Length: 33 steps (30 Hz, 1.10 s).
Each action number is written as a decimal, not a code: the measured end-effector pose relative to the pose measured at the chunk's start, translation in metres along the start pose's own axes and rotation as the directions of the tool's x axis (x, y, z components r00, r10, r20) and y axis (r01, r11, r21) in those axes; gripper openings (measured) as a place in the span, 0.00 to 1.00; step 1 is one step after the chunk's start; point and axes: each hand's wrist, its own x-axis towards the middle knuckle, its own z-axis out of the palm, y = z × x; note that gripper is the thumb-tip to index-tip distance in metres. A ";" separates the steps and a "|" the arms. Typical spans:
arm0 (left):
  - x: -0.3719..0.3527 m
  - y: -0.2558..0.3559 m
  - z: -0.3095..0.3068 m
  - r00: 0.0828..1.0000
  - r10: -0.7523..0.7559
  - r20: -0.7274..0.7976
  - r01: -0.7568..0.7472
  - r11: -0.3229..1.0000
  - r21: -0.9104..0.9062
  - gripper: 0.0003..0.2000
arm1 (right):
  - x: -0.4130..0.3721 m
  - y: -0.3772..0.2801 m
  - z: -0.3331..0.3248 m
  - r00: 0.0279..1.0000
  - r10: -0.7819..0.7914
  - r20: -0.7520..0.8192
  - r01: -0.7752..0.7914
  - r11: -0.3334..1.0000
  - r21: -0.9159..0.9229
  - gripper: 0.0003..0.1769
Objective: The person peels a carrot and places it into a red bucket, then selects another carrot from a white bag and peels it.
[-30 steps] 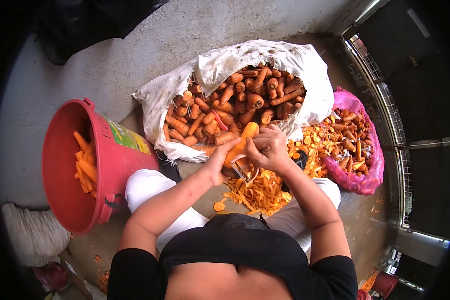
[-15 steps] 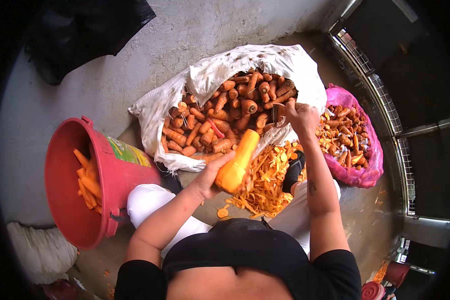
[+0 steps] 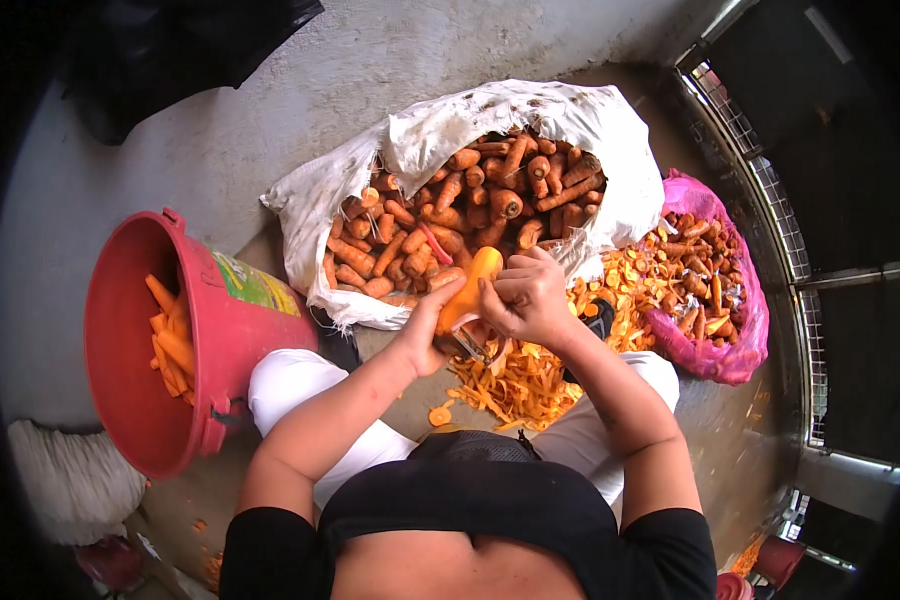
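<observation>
My left hand (image 3: 432,325) is wrapped around a thick, bright orange peeled carrot (image 3: 482,270), tilted with its upper end away from me. Closed on a peeler (image 3: 467,338), my right hand (image 3: 530,298) works against the carrot's near side. The peeler's handle is mostly hidden by my fingers. Beneath both hands, a heap of carrot peelings (image 3: 515,385) covers the floor between my legs. Just beyond them lies a torn white sack (image 3: 610,130) full of unpeeled carrots (image 3: 450,215).
To my left a red bucket (image 3: 135,420) lies tipped toward me, with peeled carrots (image 3: 173,340) inside. A pink bag (image 3: 745,345) of carrot pieces and scraps stands at the right. Black plastic (image 3: 170,60) hangs by the wall; a white sack (image 3: 65,480) lies at lower left.
My right hand has come down and left from the sack's edge, bringing the peeler onto the carrot. My left hand still grips the carrot, now a little farther from me.
</observation>
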 end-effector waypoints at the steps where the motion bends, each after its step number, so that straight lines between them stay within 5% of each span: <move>1: 0.000 -0.001 0.002 1.000 0.003 -0.024 -0.003 1.000 0.012 0.19 | 0.000 0.003 0.000 1.000 -0.007 -0.008 0.006 1.000 -0.014 0.19; 7: -0.005 -0.003 0.012 0.996 0.016 -0.087 -0.006 0.994 0.113 0.21 | 0.000 0.008 -0.003 1.000 -0.015 -0.013 0.015 0.999 0.029 0.20; 8: -0.010 -0.001 0.015 0.996 0.015 -0.089 0.001 0.983 0.183 0.21 | -0.003 0.021 -0.004 0.997 0.080 -0.018 -0.081 0.997 -0.009 0.20; 9: -0.015 0.001 0.019 0.996 0.012 -0.091 0.011 0.967 0.254 0.22 | -0.004 0.050 -0.002 0.979 0.034 -0.200 -0.061 0.989 -0.132 0.21; 10: -0.019 0.000 0.024 0.997 0.001 -0.078 0.021 0.963 0.270 0.22 | -0.004 0.071 -0.013 0.949 0.267 -0.169 -0.297 0.936 -0.188 0.25; 11: -0.025 -0.002 0.030 0.998 -0.015 -0.066 0.034 0.957 0.289 0.22 | -0.008 0.102 -0.025 0.982 0.106 -0.156 -0.182 0.745 -0.641 0.28; 13: -0.028 -0.004 0.026 0.997 -0.079 0.002 0.076 0.966 0.248 0.24 | -0.017 0.124 -0.048 0.900 0.329 -0.285 -0.423 0.509 -0.750 0.28; 16: -0.024 0.001 0.018 0.997 -0.072 0.004 0.070 0.985 0.154 0.24 | -0.006 0.102 -0.071 0.868 0.150 -0.474 -0.468 0.567 -0.678 0.26; 18: -0.019 0.003 0.016 0.999 -0.044 -0.012 0.045 0.995 0.086 0.24 | -0.001 0.068 -0.076 0.841 0.416 -0.347 -0.541 0.683 -0.491 0.23; 19: -0.017 0.004 0.016 0.998 -0.039 -0.038 0.042 0.997 0.060 0.24 | -0.001 0.064 -0.067 0.746 0.619 -0.246 -0.665 0.713 -0.223 0.23; 21: -0.014 0.003 0.017 0.994 0.006 -0.111 0.004 0.996 0.094 0.24 | -0.008 0.050 -0.045 0.810 0.580 -0.090 -0.575 0.815 0.077 0.22; 22: -0.013 0.003 0.015 0.995 0.007 -0.096 0.001 0.996 0.086 0.23 | -0.005 0.037 -0.041 0.924 0.374 -0.084 -0.376 0.927 -0.003 0.21; 24: -0.008 0.002 0.008 0.998 0.004 -0.066 0.001 0.997 0.077 0.22 | -0.003 0.021 -0.029 0.971 0.233 0.042 -0.234 0.972 0.022 0.19; 33: -0.003 -0.013 0.012 0.975 -0.013 -0.224 0.028 0.997 0.067 0.20 | -0.005 0.001 -0.006 0.999 0.000 0.053 0.004 0.996 -0.086 0.17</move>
